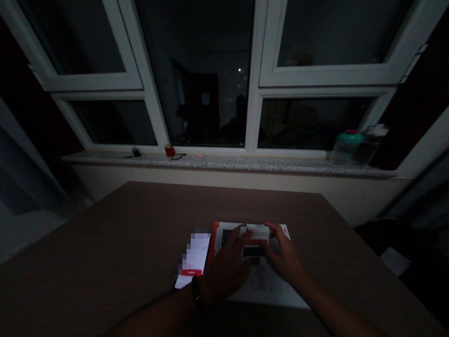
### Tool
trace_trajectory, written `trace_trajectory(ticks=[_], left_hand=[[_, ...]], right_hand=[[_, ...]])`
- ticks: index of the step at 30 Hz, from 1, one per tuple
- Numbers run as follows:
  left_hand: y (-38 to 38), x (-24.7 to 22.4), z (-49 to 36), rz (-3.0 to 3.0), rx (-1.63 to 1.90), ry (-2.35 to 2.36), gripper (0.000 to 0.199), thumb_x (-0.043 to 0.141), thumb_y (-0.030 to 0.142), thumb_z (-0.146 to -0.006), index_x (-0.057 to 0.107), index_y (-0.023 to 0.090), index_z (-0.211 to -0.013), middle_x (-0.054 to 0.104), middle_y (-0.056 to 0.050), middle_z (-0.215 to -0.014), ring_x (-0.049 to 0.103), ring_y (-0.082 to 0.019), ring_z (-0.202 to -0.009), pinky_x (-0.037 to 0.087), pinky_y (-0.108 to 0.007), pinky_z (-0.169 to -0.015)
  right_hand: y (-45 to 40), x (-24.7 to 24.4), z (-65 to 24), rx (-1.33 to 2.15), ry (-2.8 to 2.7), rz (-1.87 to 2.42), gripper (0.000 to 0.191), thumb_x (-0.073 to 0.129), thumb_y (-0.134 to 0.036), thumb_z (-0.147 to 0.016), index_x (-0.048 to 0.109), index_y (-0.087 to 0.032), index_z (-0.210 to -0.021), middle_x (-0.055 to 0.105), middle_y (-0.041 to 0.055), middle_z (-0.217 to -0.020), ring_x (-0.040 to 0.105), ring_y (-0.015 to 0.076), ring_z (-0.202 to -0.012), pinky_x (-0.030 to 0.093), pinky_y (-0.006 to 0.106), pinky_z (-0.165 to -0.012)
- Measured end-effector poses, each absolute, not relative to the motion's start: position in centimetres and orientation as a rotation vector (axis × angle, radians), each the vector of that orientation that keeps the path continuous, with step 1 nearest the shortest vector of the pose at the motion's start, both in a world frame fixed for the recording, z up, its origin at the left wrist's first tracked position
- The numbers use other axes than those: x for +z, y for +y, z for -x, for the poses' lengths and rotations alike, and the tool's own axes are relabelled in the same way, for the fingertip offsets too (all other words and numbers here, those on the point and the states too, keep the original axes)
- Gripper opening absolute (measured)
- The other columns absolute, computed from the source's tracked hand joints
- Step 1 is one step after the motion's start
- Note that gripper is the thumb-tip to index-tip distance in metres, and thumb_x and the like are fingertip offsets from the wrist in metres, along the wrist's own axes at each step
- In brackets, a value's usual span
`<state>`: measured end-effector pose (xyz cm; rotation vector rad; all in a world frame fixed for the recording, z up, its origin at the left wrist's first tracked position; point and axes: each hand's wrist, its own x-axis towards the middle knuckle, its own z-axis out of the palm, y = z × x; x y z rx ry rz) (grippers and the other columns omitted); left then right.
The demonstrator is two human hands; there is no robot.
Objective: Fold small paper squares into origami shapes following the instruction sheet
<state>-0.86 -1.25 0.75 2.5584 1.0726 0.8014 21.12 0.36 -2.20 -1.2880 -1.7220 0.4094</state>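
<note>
A printed sheet or booklet [266, 281] with an orange left edge lies on the table in front of me. On its upper part is a white-and-orange folded piece of paper [258, 232]; I cannot tell whether it belongs to the sheet. My left hand [231, 264], wearing a dark wristband, rests over the sheet with its fingers stretched out, the tips touching the folded paper's left end. At the right end, the thumb and fingers of my right hand [282, 255] close around the folded paper. A phone [194, 260] with a lit, partly pixelated screen lies left of the sheet.
The brown table [157, 220] stands before a window with a speckled stone sill [224, 163]. On the sill are a small red jar [169, 150], a small dark item [136, 151], a teal-topped container [347, 146] and a clear container [372, 145]. A curtain [24, 164] hangs at left.
</note>
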Motion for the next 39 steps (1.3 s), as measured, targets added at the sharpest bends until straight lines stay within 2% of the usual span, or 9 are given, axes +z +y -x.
trace_trajectory(ticks=[3,5,10,13,16,24,30,33,39], left_hand=[[-1.2,1.3,0.6,-2.618,0.882,1.131,0.071,0.052,0.010,-0.087,0.027,0.024,-0.152,0.002,-0.008,-0.164,0.018,-0.029,-0.148,0.034,-0.048,-0.115],[-1.2,1.4,0.5,-2.674,0.911,1.159,0.071,0.053,0.007,-0.084,0.032,0.025,-0.150,0.001,-0.006,-0.164,0.014,-0.030,-0.149,0.031,-0.050,-0.116],[-1.2,1.4,0.4,-2.810,0.861,1.164,0.070,0.054,0.005,-0.080,0.040,0.024,-0.145,0.011,-0.005,-0.163,0.011,-0.031,-0.149,0.026,-0.053,-0.118],[-1.2,1.5,0.3,-2.821,0.822,1.193,0.064,0.055,0.007,-0.081,0.044,0.023,-0.142,0.019,-0.005,-0.162,0.012,-0.031,-0.149,0.025,-0.052,-0.118],[-1.1,1.5,0.3,-2.816,0.809,1.208,0.061,0.056,0.009,-0.082,0.045,0.022,-0.140,0.023,-0.006,-0.160,0.013,-0.031,-0.149,0.025,-0.052,-0.118],[-1.0,1.5,0.5,-2.784,0.748,1.267,0.055,0.058,0.015,-0.086,0.045,0.021,-0.139,0.022,-0.009,-0.161,0.011,-0.032,-0.149,0.024,-0.055,-0.118],[-0.8,0.8,0.6,-2.777,0.679,1.308,0.057,0.059,0.017,-0.089,0.041,0.022,-0.143,0.018,-0.007,-0.163,0.007,-0.033,-0.150,0.024,-0.056,-0.118],[-0.6,0.3,0.6,-2.774,0.641,1.299,0.056,0.061,0.020,-0.090,0.042,0.023,-0.143,0.025,-0.008,-0.160,0.012,-0.033,-0.149,0.024,-0.057,-0.118],[-0.2,-0.6,0.6,-2.762,0.484,1.227,0.051,0.061,0.028,-0.093,0.044,0.025,-0.142,0.043,-0.010,-0.150,0.036,-0.029,-0.141,0.029,-0.053,-0.116]], right_hand=[[0.5,-2.2,-21.1,0.411,-1.716,1.286,0.039,0.052,-0.030,-0.092,0.052,-0.020,-0.129,0.065,0.0088,-0.110,0.063,0.0239,-0.099,0.052,0.036,-0.086],[0.6,-2.3,-21.0,0.407,-1.730,1.260,0.038,0.050,-0.028,-0.092,0.052,-0.021,-0.129,0.064,0.0091,-0.113,0.062,0.0234,-0.099,0.052,0.036,-0.086],[0.7,-2.3,-21.2,0.394,-1.779,1.217,0.045,0.046,-0.023,-0.093,0.049,-0.021,-0.138,0.062,0.0079,-0.107,0.060,0.0217,-0.092,0.050,0.035,-0.085],[0.8,-2.1,-21.2,0.405,-1.808,1.181,0.047,0.044,-0.021,-0.093,0.048,-0.023,-0.141,0.061,0.0085,-0.113,0.059,0.0223,-0.100,0.048,0.037,-0.091],[0.8,-2.0,-21.2,0.442,-1.829,1.175,0.051,0.043,-0.018,-0.093,0.046,-0.025,-0.143,0.060,0.0083,-0.119,0.056,0.0228,-0.107,0.046,0.038,-0.095],[1.0,-2.4,-21.0,0.452,-1.905,1.220,0.061,0.044,-0.014,-0.090,0.039,-0.028,-0.149,0.057,0.0064,-0.101,0.055,0.0237,-0.095,0.048,0.042,-0.089],[1.1,-2.5,-20.9,0.433,-1.925,1.243,0.049,0.047,-0.016,-0.090,0.049,-0.025,-0.138,0.057,0.0074,-0.104,0.054,0.0243,-0.096,0.047,0.043,-0.089],[1.2,-2.5,-20.8,0.382,-1.943,1.254,0.045,0.049,-0.014,-0.088,0.053,-0.023,-0.132,0.059,0.0080,-0.106,0.054,0.0252,-0.102,0.046,0.044,-0.092],[1.2,-2.1,-20.7,0.324,-1.974,1.281,0.036,0.053,-0.013,-0.088,0.060,-0.022,-0.122,0.059,0.0087,-0.111,0.053,0.0258,-0.108,0.044,0.045,-0.096]])
